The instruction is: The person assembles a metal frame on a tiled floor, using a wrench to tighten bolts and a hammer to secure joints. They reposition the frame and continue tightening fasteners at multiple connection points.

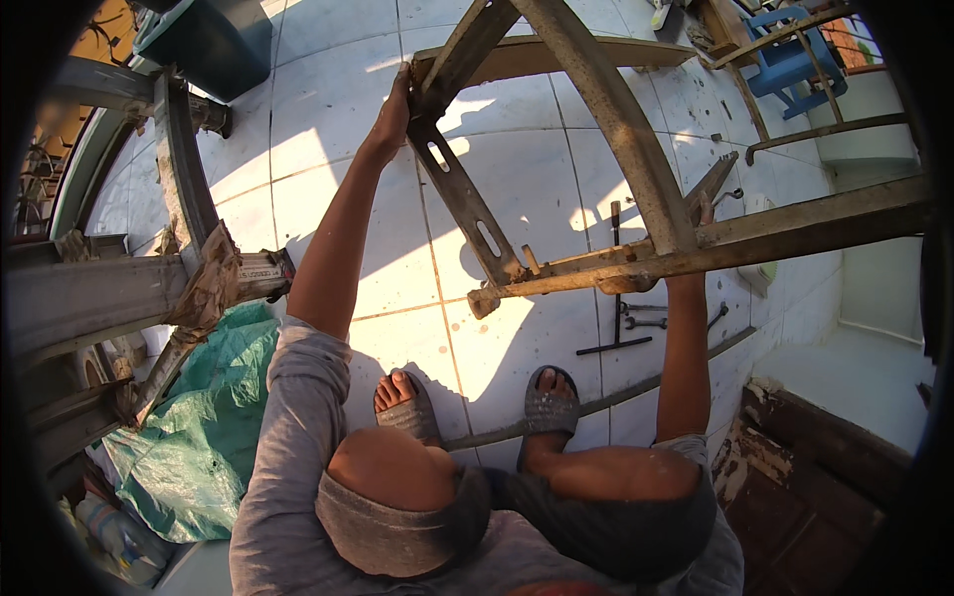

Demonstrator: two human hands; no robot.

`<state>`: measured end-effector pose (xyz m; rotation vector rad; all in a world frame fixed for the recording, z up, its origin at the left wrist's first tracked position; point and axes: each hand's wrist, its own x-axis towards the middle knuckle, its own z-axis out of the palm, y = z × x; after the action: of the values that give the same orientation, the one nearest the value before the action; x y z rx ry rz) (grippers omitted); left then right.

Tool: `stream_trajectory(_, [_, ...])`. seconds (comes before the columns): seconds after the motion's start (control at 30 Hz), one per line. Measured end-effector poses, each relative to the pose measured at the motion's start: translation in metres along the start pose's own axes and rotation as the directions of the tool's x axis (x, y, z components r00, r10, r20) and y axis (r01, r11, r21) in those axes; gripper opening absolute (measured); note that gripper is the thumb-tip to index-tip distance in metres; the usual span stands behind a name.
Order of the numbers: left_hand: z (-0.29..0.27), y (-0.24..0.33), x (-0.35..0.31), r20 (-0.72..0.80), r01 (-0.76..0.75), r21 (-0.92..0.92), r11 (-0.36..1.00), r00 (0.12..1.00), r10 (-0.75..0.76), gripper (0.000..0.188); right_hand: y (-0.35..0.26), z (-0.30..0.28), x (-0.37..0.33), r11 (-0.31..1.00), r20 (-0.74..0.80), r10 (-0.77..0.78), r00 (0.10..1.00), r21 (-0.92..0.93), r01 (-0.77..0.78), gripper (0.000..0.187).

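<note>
Head view, looking straight down: the person is standing on a white tiled floor [328, 129] in grey sandals, both arms stretched up and forward to a rusty metal frame [606, 109] that sits in mid-air in front of them, well above the tiles. The left arm runs long and nearly straight, the left hand [391, 117] wrapped on the end of a frame bar where a flat slotted strip [462, 199] joins it, so that grip is closed round the metal. The right arm goes straight up too, with the right hand [686, 238] tucked up behind the lower crossbar [696, 260]; the bar hides most of the fingers, so I can't tell how tight that grip is, only that it's touching the frame. Down on the floor between the feet and the frame lie a couple of spanners [646, 316] and a thin long rod [616, 399]. A green tarp [204, 417] is bunched up on the left
</note>
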<state>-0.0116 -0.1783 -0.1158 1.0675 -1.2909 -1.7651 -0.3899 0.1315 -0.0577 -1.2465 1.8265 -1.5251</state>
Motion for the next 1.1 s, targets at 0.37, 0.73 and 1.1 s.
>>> stream_trajectory(0.37, [0.014,-0.005,-0.042,-0.02,-0.023,-0.002,1.0,1.0,0.023,0.084,-0.029,0.003,-0.013,0.735,-0.139,0.459,0.878,0.614,-0.287,0.036])
stream_trajectory(0.73, [0.022,0.076,-0.066,0.16,0.144,0.382,0.913,0.963,-0.218,0.1,-0.065,-0.04,-0.049,0.797,-0.155,0.546,0.823,0.398,-0.454,0.043])
stream_trajectory(1.1, [0.123,0.216,-0.025,0.386,-0.335,0.189,0.923,0.89,0.244,0.064,-0.12,-0.037,-0.108,0.714,-0.341,0.658,0.671,0.567,-0.411,0.077])
